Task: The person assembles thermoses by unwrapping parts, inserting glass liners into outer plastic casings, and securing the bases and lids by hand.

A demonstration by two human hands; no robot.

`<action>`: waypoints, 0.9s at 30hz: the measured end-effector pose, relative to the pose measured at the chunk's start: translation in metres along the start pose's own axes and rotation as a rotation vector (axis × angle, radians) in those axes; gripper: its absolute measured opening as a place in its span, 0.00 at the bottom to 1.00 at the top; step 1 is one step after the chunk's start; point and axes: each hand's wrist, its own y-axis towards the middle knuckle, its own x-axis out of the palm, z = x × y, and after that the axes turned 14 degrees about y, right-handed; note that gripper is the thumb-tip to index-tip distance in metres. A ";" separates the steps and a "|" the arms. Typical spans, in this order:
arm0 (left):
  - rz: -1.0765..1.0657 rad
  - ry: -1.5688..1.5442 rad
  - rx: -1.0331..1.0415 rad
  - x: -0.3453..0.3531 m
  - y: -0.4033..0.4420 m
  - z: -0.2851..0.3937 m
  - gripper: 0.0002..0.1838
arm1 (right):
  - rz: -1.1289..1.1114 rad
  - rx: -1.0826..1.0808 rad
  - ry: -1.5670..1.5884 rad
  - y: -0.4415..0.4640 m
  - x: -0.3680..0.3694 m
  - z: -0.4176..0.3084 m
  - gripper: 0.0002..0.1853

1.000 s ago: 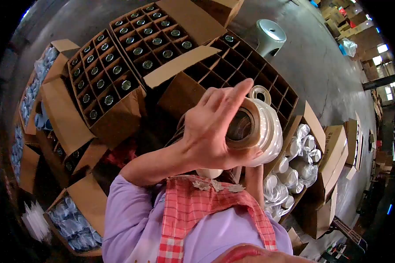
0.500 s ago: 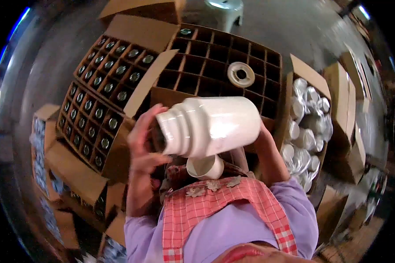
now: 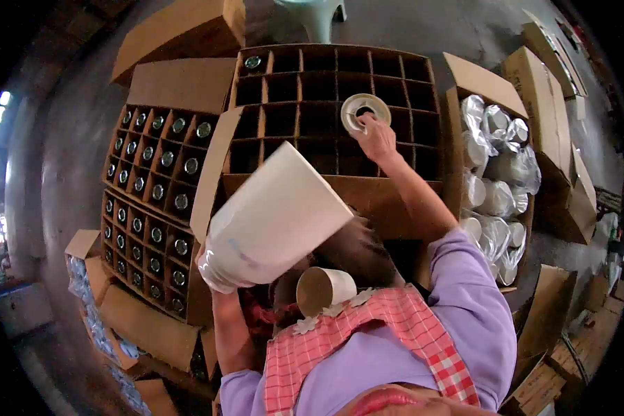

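A large white jar is tilted in front of me, its neck at the lower left and its flat base turned to the upper right. My left hand grips it by the neck; most of the fingers are hidden behind it. Farther out, my right hand pinches the near rim of a cream-coloured ring with a dark centre hole, perhaps a tape roll or a lid. That ring rests on the cardboard dividers of a wide box. A small white cup lies on its side against my apron.
One divided carton at left holds several glass bottles with shiny tops. Rightward, an open box contains white cups in clear plastic. Other cartons and a pale stool stand around.
The jar has swung left and tipped neck-down, from between both hands to my left hand alone. My right hand has left it and reached forward to the ring. The camera view has shifted.
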 end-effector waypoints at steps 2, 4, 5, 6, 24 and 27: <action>0.040 -0.154 -0.070 0.003 0.002 -0.001 0.30 | 0.014 -0.048 -0.274 0.013 0.028 0.036 0.24; 0.041 -0.432 -0.139 0.004 0.005 0.004 0.30 | -0.135 -0.052 -0.459 0.022 0.043 0.065 0.29; 0.041 -0.507 -0.161 0.004 0.007 0.004 0.30 | -0.147 -0.069 -0.479 0.024 0.044 0.068 0.28; 0.040 -0.541 -0.177 0.004 0.008 0.005 0.30 | -0.161 -0.087 -0.503 0.026 0.044 0.073 0.27; -0.353 -1.127 -0.040 0.034 -0.007 -0.006 0.32 | -0.472 -0.759 1.094 -0.076 -0.103 -0.124 0.33; -0.387 -1.057 -0.007 0.034 -0.014 -0.007 0.38 | -0.504 -0.827 1.104 -0.087 -0.110 -0.130 0.32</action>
